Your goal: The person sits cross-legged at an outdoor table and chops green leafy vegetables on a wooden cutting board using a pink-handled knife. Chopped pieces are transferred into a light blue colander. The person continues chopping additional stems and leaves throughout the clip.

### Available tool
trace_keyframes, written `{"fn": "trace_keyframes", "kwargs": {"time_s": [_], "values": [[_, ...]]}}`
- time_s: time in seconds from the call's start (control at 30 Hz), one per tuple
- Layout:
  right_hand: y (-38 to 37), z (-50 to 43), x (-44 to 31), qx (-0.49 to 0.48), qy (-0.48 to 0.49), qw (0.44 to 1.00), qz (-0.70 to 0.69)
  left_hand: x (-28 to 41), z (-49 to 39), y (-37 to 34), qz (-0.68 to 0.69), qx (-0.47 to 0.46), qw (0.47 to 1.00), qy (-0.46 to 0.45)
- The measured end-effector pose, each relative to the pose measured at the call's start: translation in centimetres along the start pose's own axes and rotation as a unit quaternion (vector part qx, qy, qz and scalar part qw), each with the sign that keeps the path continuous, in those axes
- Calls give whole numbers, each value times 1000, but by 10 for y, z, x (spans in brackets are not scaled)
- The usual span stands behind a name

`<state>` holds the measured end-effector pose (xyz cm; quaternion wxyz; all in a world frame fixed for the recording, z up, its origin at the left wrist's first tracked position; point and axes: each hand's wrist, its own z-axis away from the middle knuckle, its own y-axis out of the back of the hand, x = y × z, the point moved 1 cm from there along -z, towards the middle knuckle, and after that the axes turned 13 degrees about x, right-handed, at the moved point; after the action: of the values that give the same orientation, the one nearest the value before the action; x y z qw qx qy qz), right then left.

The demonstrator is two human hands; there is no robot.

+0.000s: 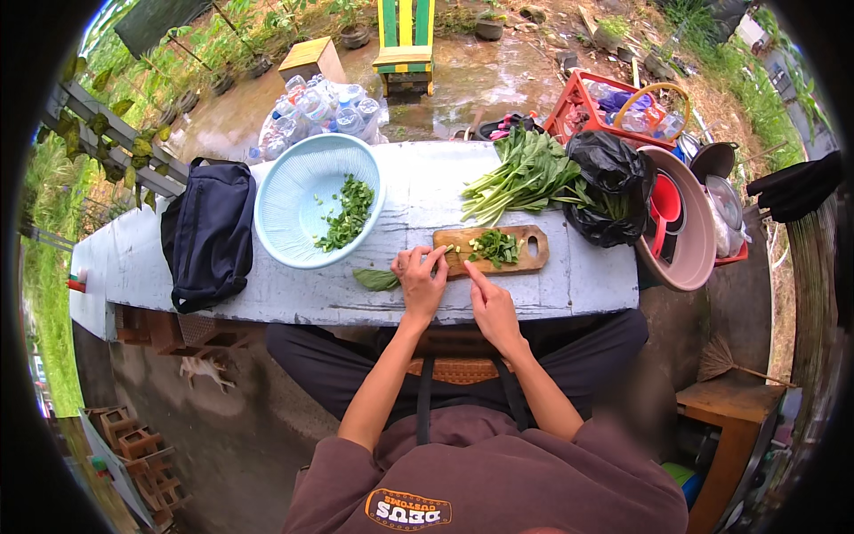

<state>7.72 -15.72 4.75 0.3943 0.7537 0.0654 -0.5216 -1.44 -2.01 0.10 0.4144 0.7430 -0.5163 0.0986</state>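
My left hand (422, 279) grips a leafy green by its stalk at the left end of a wooden cutting board (534, 261). The broad leaf (375, 279) sticks out to the left of my hand, and a bit of stalk shows past my fingertips. My right hand (492, 308) is at the board's near edge, index finger stretched forward and the other fingers curled; whether it holds a knife is hidden. Chopped greens (495, 247) lie on the board's right half. More chopped greens (347, 213) sit in a light blue plastic colander (283, 200) to the left.
Behind the board lies a bunch of uncut leafy greens (524, 177), beside a black plastic bag (607, 163). A pink basin (697, 247) with a red plastic dipper (665, 200) stands at the right. A dark backpack (217, 230) rests on the white table (413, 180) at the left.
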Motion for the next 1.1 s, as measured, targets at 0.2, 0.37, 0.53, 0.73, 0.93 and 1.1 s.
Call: {"fn": "trace_keyframes", "kwargs": {"time_s": [0.2,0.37,0.53,0.73,0.93,1.1], "values": [[-1,-3,-10,-28,-32,999,-23,-2,0,2,-4,3,1000,-5],[-11,-15,-10,-25,-18,999,-10,3,-2,3,-22,-7,1000,-13],[-19,-19,-5,-15,8,1000,-24,2,-2,4,-30,-10,999,-18],[-20,-19,-4,-22,-2,1000,-16,3,-2,5,-39,-10,999,-27],[-6,-13,-6,-53,-25,998,7,4,-2,4,-46,1,999,-28],[2,-5,-7,-36,-20,999,-12,5,-2,4,-45,1,998,-35]]}}
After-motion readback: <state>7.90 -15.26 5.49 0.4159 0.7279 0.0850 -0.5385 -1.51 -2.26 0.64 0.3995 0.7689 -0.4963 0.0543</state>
